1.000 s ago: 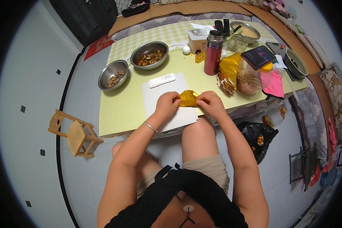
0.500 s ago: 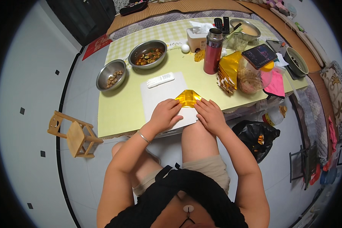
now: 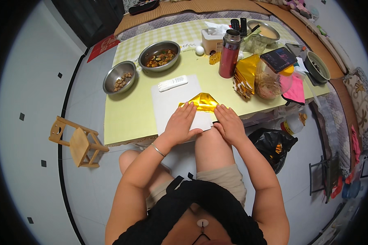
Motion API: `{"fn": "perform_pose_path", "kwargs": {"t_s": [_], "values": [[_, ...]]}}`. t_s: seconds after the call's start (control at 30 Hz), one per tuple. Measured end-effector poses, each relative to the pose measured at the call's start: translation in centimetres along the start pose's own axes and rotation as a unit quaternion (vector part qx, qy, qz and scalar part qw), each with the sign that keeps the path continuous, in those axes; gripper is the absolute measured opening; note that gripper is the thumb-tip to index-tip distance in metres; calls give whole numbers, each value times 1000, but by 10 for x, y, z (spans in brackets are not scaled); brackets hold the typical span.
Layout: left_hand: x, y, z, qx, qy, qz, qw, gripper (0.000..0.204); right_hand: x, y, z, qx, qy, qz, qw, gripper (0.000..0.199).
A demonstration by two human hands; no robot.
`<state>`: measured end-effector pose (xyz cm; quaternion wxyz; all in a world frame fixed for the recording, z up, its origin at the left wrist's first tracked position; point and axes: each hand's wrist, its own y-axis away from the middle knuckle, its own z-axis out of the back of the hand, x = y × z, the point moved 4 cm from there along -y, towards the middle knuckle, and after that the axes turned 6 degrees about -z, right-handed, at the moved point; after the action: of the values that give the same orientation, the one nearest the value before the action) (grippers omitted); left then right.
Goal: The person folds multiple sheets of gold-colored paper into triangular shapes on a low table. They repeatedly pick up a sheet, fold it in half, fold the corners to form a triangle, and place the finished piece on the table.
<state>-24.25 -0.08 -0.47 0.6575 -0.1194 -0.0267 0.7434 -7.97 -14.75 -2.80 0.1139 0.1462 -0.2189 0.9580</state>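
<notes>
A piece of shiny gold foil paper, partly folded with slanting sides, lies on a white sheet near the table's front edge. My left hand rests flat with its fingertips on the paper's lower left part, fingers stretched and thumb apart. At the lower right corner, my right hand also lies flat, fingertips touching the foil. My fingers cover parts of its lower edge. Just beyond it on the sheet is a long white packet.
Two metal bowls, one of nuts and one of food in liquid, stand at the left. To the right are a red thermos, folded gold papers, a clear jar and a phone. A small wooden chair stands on the floor.
My hands have flattened, the left now lying across the foil's lower left side. The foil looks wider to the left and sits a little farther up.
</notes>
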Motion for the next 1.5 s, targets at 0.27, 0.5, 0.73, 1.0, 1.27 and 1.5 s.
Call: {"fn": "perform_pose_path", "kwargs": {"t_s": [0.27,0.5,0.73,1.0,1.27,1.5], "values": [[4,5,3,-76,-14,39,996,73,10,-3,17,-60,-51,-10,997,37],[-7,38,14,-212,73,6,974,39,15,14,21,-124,-100,23,987,28],[39,40,-1,-317,551,205,745,9,19,-14,20,-104,-530,-238,807,26],[66,57,28,-309,724,224,575,36,51,-69,15,-94,-640,-238,725,23],[82,73,37,-345,758,161,529,32,66,-84,-18,-127,-656,-279,690,19],[91,86,42,-384,800,123,443,27,78,-87,-26,-126,-662,-276,686,18]]}}
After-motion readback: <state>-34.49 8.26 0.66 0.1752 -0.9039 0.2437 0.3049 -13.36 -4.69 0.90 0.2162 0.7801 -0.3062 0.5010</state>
